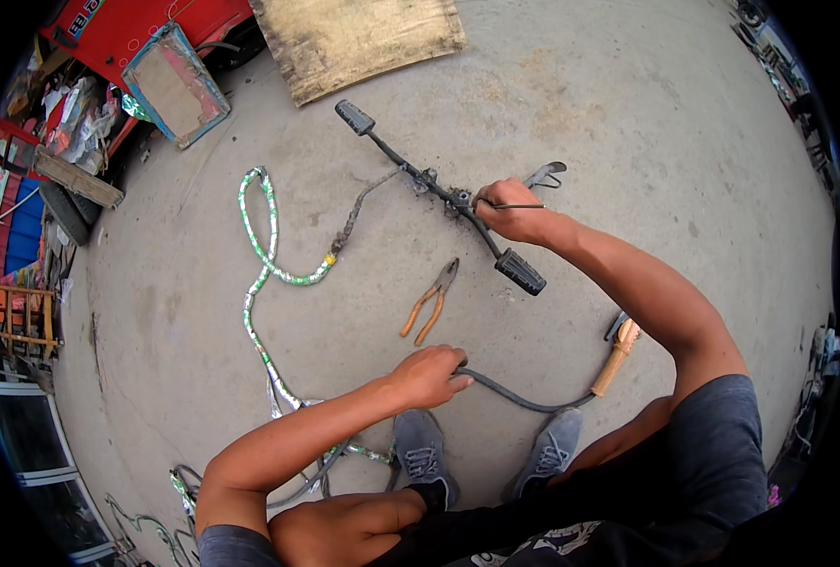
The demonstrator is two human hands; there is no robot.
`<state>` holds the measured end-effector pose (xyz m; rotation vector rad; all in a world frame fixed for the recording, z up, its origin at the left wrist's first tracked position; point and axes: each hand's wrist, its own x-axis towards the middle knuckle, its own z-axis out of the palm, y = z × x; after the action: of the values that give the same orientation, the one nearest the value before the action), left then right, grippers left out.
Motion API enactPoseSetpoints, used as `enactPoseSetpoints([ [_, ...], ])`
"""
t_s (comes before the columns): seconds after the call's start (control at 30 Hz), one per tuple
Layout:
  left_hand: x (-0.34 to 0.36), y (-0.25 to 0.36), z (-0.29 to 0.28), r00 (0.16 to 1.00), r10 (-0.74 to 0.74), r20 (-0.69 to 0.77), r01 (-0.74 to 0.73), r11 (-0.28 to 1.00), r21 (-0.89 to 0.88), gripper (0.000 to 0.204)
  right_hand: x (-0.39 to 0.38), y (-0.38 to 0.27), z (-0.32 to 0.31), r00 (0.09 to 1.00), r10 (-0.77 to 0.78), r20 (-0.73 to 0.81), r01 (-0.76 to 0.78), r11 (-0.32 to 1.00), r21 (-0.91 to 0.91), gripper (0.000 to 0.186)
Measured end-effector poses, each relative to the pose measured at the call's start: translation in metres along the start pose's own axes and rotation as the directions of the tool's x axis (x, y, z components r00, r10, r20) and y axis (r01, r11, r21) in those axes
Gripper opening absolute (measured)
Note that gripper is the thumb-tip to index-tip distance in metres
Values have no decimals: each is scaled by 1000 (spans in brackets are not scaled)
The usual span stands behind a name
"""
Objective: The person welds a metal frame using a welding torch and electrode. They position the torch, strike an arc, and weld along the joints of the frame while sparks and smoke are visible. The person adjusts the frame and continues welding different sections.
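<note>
A motorcycle footrest bar [484,233] with ribbed black rubber pegs lies diagonally on the concrete. My right hand [511,210] is closed on a thin dark rod [530,206] right over the bar's middle bracket; the rod's other end is hidden. Closer to my feet, my left hand [429,376] grips a black cable [524,403]. That cable runs right to a wooden-handled welding electrode holder [614,364] near my right knee. Between my hands lie pliers [434,300] with orange handles, jaws pointing away from me. A foil-wrapped cable [250,317] ends in a dark, rough lead reaching the bar.
My grey shoes [420,449] stand just below the black cable. Beyond the bar lies a wooden board [358,42]. At the far left are a blue-edged panel [176,85], a red vehicle [146,33] and piled clutter. More cables [183,491] tangle at lower left.
</note>
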<state>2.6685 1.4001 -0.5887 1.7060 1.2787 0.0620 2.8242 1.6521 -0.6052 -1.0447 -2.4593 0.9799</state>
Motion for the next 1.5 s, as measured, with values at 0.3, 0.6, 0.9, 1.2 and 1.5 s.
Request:
enactPoseSetpoints([
  [0.3, 0, 0, 1, 1000, -5, 5, 5, 1000, -1, 35, -2, 0, 0, 999, 12, 36, -12, 1000, -14, 24],
  [0.6, 1, -1, 3, 1000, 6, -9, -6, 1000, 8, 34, -2, 1, 0, 1000, 15, 14, -15, 999, 33, 25],
  [0.9, 3, -3, 6, 1000, 20, -15, -20, 1000, 14, 35, -2, 4, 1, 998, 11, 64, -11, 1000, -5, 23],
  [1.2, 1, -5, 5, 999, 14, -30, -14, 1000, 5, 32, -3, 3, 1, 1000, -20, -9, 20, 1000, 24, 23],
  [1.5, 1, -2, 5, 1000, 17, -26, -16, 1000, 15, 34, -4, 4, -4, 999, 17, 45, -16, 1000, -9, 24],
])
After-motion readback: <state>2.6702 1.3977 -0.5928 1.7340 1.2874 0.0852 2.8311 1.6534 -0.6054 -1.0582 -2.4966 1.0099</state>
